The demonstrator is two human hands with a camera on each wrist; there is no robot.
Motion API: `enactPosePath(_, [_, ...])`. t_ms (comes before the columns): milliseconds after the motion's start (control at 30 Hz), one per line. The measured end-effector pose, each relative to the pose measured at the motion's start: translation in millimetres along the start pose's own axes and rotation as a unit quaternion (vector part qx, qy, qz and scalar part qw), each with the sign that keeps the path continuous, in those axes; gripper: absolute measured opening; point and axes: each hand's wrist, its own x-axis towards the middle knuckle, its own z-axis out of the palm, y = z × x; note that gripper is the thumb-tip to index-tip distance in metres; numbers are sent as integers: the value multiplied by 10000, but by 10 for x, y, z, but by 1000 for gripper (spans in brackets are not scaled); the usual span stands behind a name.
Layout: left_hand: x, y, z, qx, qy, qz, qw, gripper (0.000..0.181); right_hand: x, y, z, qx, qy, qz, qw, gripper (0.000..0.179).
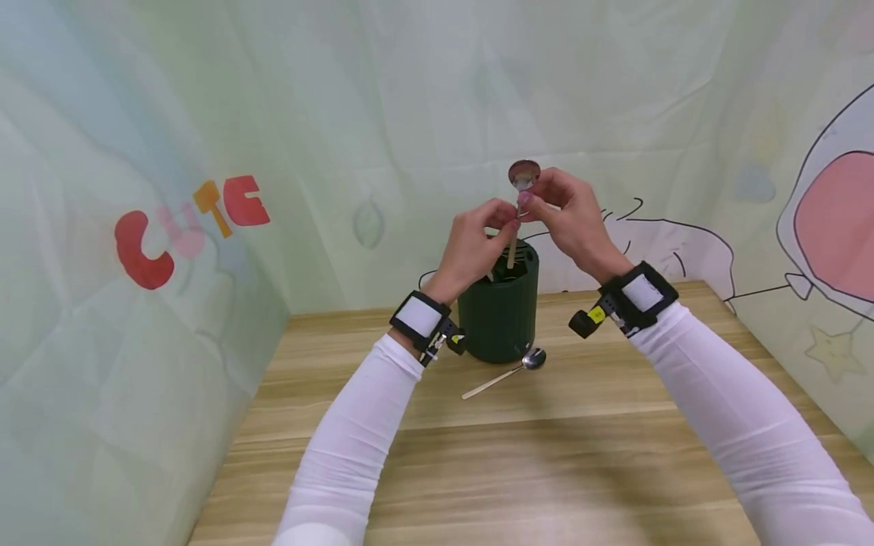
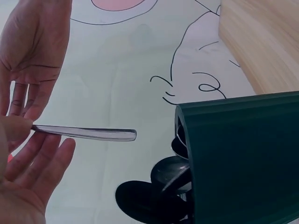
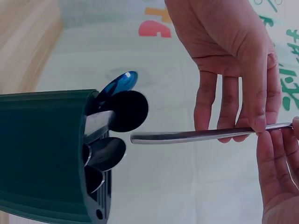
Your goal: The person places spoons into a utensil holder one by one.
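Note:
A metal spoon (image 1: pixel 524 176) stands nearly upright over a dark green utensil holder (image 1: pixel 498 318), its bowl uppermost. My left hand (image 1: pixel 476 241) pinches its handle (image 2: pixel 93 134) between thumb and fingertips. Higher up, close below the bowl, my right hand (image 1: pixel 572 218) grips the same spoon with thumb and fingers. The handle's end points down at the holder's opening, overlapping it in the head view. Both wrist views show the handle's end outside the opening, while the bowl is out of frame there. Several dark spoon bowls (image 3: pixel 128 111) stick out of the holder.
On the wooden table (image 1: pixel 382 470), just in front of the holder, lies another spoon (image 1: pixel 505 374) with its bowl toward the right. Printed fabric walls (image 1: pixel 423 98) enclose the table at the back and both sides.

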Motion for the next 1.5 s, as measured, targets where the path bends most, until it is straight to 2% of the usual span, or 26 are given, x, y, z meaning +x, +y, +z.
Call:
enactPosePath(133, [28, -87, 35, 120, -114, -101, 9998, 11, 40, 253, -3, -47, 7, 54, 10000, 14])
enactPosePath(300, [23, -201, 84, 393, -338, -339, 9981, 9, 7, 411, 9, -273, -43, 283, 9992, 15])
enactPosePath(533, [-17, -299, 118, 723, -521, -522, 9946, 7, -68, 369, 60, -367, -187, 578, 9975, 15])
enactPosePath(700, [-35, -341, 143, 818, -575, -501, 9937, 6, -72, 563, 61, -365, -224, 678, 9968, 16])
enactPosePath(933, [-67, -390, 163, 899, -857, -634, 9902, 3, -135, 642, 76, -811, -280, 881, 9924, 14])
enactPosePath(1067, [-87, -411, 165, 1028, -994, -697, 9873, 4, -174, 673, 99, -793, -300, 957, 9918, 12])
enactPosePath(1200, [-102, -417, 159, 1070, -1083, -686, 9860, 6, -195, 707, 119, -813, -336, 870, 9923, 13])
enactPosePath(1267, [-110, -412, 151, 1072, -1118, -722, 9853, 12, -207, 717, 118, -939, -448, 860, 9909, 13])
enactPosePath(1333, [-118, -407, 139, 1003, -1180, -814, 9846, 27, -226, 720, 110, -1141, -706, 943, 9865, 19])
enactPosePath(1500, [-124, -395, 104, 856, -1438, -1011, 9807, 68, -267, 702, 56, -1522, -1382, 1228, 9709, 52])
